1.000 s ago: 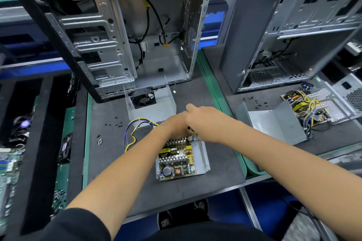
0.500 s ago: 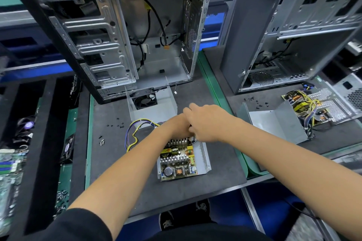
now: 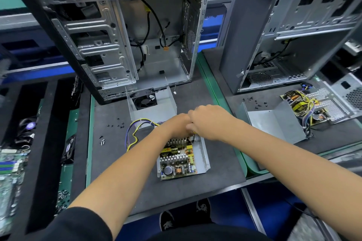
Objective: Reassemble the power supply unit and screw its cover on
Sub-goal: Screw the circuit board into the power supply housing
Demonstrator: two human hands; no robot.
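Sheet steel, thin and sharp at its folded edges, made up the tray [image 3: 202,154] that carried the circuit board [image 3: 176,159], and it lay in the middle of the dark mat [image 3: 109,162] just in front of me. I judged it light and stiff but delicate on top, best held by the bare side walls and never by the heat-sink fins or coils. Off to the left, loose screws [image 3: 115,125] lay scattered on the mat, well apart from the tray. The yellow and purple wire bundle [image 3: 135,133] looped out beside the board's left end; I thought it springy and likely to snag. My left hand [image 3: 176,126] rested at the board's far edge, though I could not tell what its fingers held. My right hand [image 3: 210,121] touched it, curled around a screwdriver [image 3: 194,137] whose tip stood on the board's far right corner. Behind them sat the cover [image 3: 151,106] with its fan, still off, in front of the open computer case [image 3: 117,35]. Further right lay a second dismantled unit [image 3: 274,123].
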